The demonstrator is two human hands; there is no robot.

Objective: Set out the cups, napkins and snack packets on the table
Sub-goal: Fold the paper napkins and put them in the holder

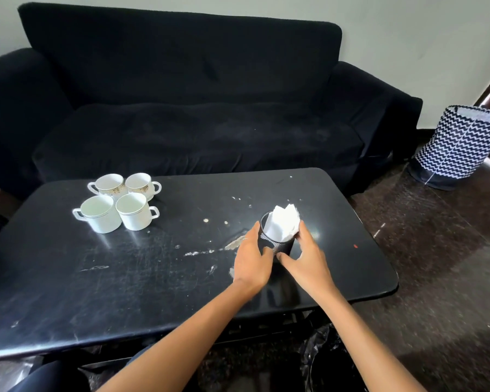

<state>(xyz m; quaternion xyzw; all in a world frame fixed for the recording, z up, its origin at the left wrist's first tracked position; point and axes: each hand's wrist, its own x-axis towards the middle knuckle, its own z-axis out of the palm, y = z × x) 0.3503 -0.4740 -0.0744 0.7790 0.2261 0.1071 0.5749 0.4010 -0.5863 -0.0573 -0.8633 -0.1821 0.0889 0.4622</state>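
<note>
From the head camera, both hands meet around a black mesh holder (277, 244) standing on the black table (125, 278). The left hand (251, 258) cups the holder's left side: its fingers (253, 232) lie straight and together along the wall, reaching up to the rim, and the thumb touches the lower front. The right hand (309, 258) cups the right side the same way, fingers (304, 232) straight up the wall, thumb stretched across the holder's base toward the left thumb. The thumbs nearly meet in front; motion blur there makes it hard to say whether they touch.

White napkins (283, 224) stand bunched inside the holder, rising above the rim between the two sets of fingertips, just beyond them.

Four white cups (119, 203) sit in a tight cluster well to the left of the left fingers and farther back on the table. The two rear ones carry a patterned band; the two front ones are plain with a thin line at the rim. All stand upright, handles turned outward.

Pale smears and specks mark the tabletop just left of the left hand. Behind the table is a black sofa (181, 108); far to the right of the right fingers a zigzag-patterned basket (458, 145) stands on the floor.
</note>
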